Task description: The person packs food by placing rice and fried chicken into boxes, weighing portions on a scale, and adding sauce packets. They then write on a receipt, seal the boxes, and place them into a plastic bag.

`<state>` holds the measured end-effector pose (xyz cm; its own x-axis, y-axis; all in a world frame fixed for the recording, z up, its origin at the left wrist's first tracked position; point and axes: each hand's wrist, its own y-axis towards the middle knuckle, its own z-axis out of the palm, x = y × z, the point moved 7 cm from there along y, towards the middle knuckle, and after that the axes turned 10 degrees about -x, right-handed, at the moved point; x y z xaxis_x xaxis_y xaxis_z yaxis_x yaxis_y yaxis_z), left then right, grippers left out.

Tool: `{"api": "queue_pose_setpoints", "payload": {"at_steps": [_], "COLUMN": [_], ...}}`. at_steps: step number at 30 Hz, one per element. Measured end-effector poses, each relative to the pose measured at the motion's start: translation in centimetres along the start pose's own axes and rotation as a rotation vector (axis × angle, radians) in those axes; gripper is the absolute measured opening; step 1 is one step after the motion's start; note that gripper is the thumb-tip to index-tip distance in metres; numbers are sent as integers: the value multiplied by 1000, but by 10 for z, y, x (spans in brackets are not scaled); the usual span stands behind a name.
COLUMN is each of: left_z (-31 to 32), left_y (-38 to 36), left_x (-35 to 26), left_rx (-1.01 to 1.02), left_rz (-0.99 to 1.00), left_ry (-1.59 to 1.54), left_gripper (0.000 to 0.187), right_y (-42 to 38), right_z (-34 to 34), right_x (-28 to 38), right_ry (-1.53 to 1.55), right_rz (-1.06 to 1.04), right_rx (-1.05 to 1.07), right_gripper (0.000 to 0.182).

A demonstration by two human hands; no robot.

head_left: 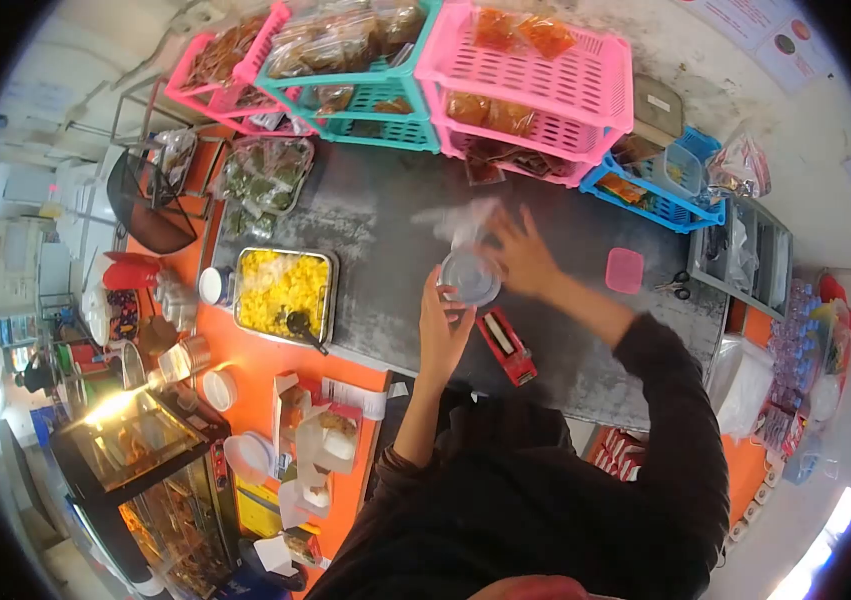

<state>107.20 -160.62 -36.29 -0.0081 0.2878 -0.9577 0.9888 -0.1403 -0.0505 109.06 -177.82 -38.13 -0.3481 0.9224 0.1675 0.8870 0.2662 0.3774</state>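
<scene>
Between the hands, the round clear container (pixel 470 278) is already pinched by the left hand's (pixel 442 332) thumb and fingers, beside the blurred right hand's (pixel 525 258) spread fingers and thin plastic (pixel 467 220), whether the container is closed being unclear.

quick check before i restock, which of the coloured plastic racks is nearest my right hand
The pink rack between the teal rack and the blue rack; its lower edge is closest to your right hand. The other pink rack is left of the teal.
</scene>
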Motion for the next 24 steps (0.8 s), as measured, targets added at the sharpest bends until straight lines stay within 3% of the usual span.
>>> {"api": "queue_pose_setpoints", "payload": {"at_steps": [3,5,7,9,11,13,15,17,19,20,22,23,24], "left_z": [9,-2,-24,-51,-81,-119,-136,-164,-183,-189,-193,-188,-182], "left_y": [-8,-21,-42,-67,-103,-148,-184,-207,-246,-241,-254,-257,-237], "left_x": [9,29,60,101,163,243,250,265,310,324,351,329,271], "left_rx": [39,48,33,30,95,22,-61,-196,-527,-537,-641,-634,-474], "left_rz": [-145,-178,-219,-320,-421,-593,-679,-745,-1189,-1184,-1601,-1601,-1343], "left_ry": [-72,-22,47,148,238,132,69,-3,-298,-316,-402,-413,-340], "left_gripper": [60,53,41,35,33,34,39,44,56,56,60,60,44], "right_y": [19,11,18,24,8,-21,-36,-72,-102,-109,-143,-147,-149], "right_z": [60,86,60,37,70,57,9,6,-19,-17,16,28,41], "right_x": [-123,-195,-196,-177,-185,-163,-86,-8,57,77,102,105,100], "right_ry": [-329,-378,-375,-493,-416,-191,-136,301,259,257,181,172,132], "right_rz": [130,506,767,739,850,1110,1080,873,890,871,989,984,1022], "right_rx": [44,109,-186,-442,-279,-449,-290,-251,-29,-32,119,116,180], "right_gripper": [46,47,47,44,40,35,35,47,69,69,83,83,84]}}
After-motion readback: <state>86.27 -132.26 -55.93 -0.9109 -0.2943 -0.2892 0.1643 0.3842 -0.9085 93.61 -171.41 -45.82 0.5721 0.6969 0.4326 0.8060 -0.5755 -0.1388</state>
